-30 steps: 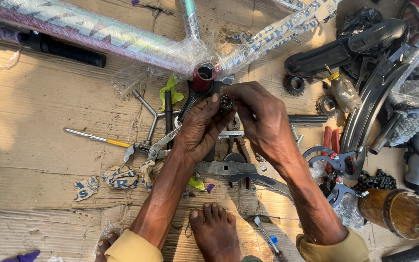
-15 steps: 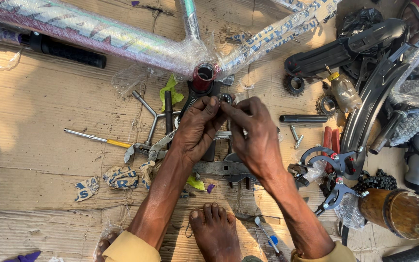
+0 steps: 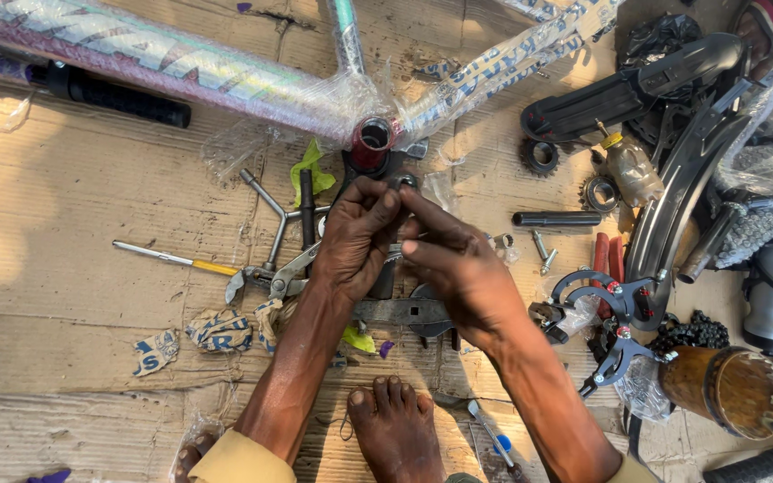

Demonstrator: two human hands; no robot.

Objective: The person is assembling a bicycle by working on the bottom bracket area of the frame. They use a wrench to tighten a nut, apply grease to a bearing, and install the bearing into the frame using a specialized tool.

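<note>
At the far left a black rubber handlebar grip (image 3: 114,94) lies on the brown corrugated cardboard sheet (image 3: 64,295) that covers the floor, just under a bicycle frame wrapped in clear plastic film (image 3: 190,67) whose tubes run across the far edge and meet at a red bottom bracket shell (image 3: 371,143). Nearer, a slim screwdriver with a yellow handle (image 3: 176,260) lies flat, pointing left, beside torn scraps of printed paper (image 3: 216,329) and a steel three-armed socket wrench (image 3: 272,219). A pair of grey metal pliers (image 3: 270,279) lies just left of the left hand (image 3: 355,241), which rests with its fingers curled toward the frame's shell. Its fingertips meet those of the right hand (image 3: 462,277), and together they pinch a small dark ring-shaped metal part (image 3: 403,182) just near of the red shell; how exactly the part is gripped is hard to tell. A flat steel multi-hole spanner (image 3: 402,310) lies under the hands, and the person's bare foot (image 3: 395,429) rests on the cardboard at the near edge. To the right lie a short black metal axle rod (image 3: 555,218), a small black toothed sprocket (image 3: 540,156), a plastic bottle with a yellow cap (image 3: 630,165), a curved black plastic mudguard (image 3: 686,188), a heap of black bicycle chain (image 3: 692,333) and a brown cylindrical tin (image 3: 726,389).
</note>
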